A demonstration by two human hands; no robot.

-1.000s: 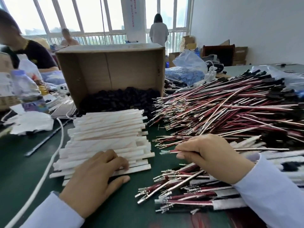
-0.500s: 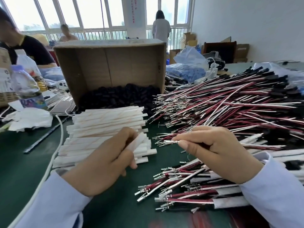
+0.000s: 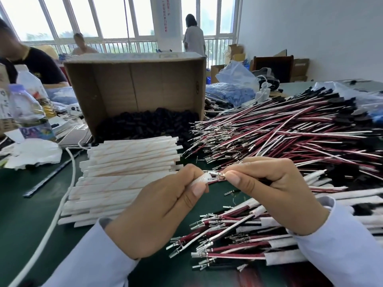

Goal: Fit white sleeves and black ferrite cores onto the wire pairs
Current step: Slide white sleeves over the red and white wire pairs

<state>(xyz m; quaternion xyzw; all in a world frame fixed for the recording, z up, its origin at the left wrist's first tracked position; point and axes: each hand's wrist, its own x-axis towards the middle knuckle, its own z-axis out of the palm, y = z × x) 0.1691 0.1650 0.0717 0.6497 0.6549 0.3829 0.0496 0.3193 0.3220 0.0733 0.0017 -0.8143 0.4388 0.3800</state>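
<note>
My left hand (image 3: 161, 212) pinches one white sleeve (image 3: 202, 179) by its end, raised above the green table. My right hand (image 3: 275, 191) holds a red-and-white wire pair (image 3: 216, 176) by its metal terminals, whose tips meet the sleeve's mouth. A stack of white sleeves (image 3: 128, 175) lies left of centre. Black ferrite cores (image 3: 145, 123) fill the floor of an open cardboard box (image 3: 132, 83) behind it. Bare wire pairs (image 3: 279, 133) are heaped at the right. Sleeved pairs (image 3: 238, 241) lie under my right wrist.
A white cable (image 3: 62, 195) runs along the table at the left, beside a plastic bottle (image 3: 29, 114) and crumpled white paper (image 3: 35, 152). A bag of blue parts (image 3: 232, 92) sits behind the wires. A seated person is at far left; others stand by the windows.
My left hand lifted one sleeve off the stack and brought it right. My right hand raised a wire pair from the pile to meet the sleeve's end.
</note>
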